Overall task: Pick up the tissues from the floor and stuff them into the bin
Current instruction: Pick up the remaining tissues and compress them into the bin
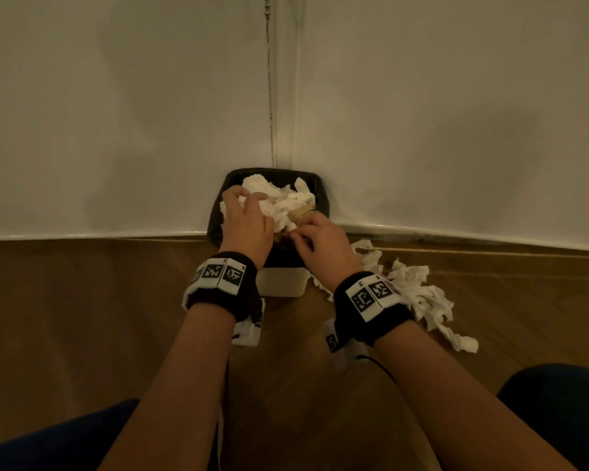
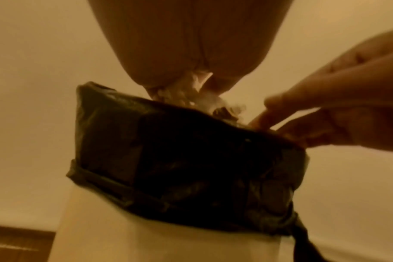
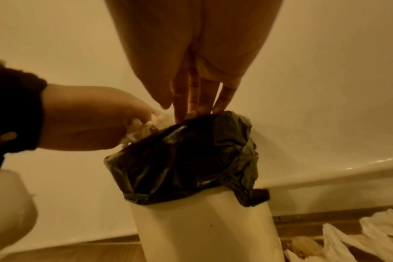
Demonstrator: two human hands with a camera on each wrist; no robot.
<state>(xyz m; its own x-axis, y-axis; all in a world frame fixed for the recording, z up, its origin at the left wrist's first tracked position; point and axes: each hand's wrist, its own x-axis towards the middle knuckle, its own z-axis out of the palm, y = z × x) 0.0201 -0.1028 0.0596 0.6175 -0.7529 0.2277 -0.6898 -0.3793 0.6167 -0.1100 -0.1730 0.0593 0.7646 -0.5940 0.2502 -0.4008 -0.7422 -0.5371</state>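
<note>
Meanwhile, left hand (image 1: 244, 219) gripped tissues (image 1: 286, 198) over the bin (image 1: 215, 229); right hand (image 1: 320, 239), fingers extended, sat nearer the floor pile (image 1: 419, 294) at lower right.

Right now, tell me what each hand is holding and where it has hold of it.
The left hand grips the crumpled white tissues heaped in the bin, at the heap's left edge. The right hand has straight fingers at the black plastic bin liner's near rim, gripping nothing visible.

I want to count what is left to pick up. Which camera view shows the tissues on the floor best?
The head view: the tissues on the floor lie whole, right of the bin. The right wrist view shows only a few at its lower right corner. The left wrist view shows none.
</note>
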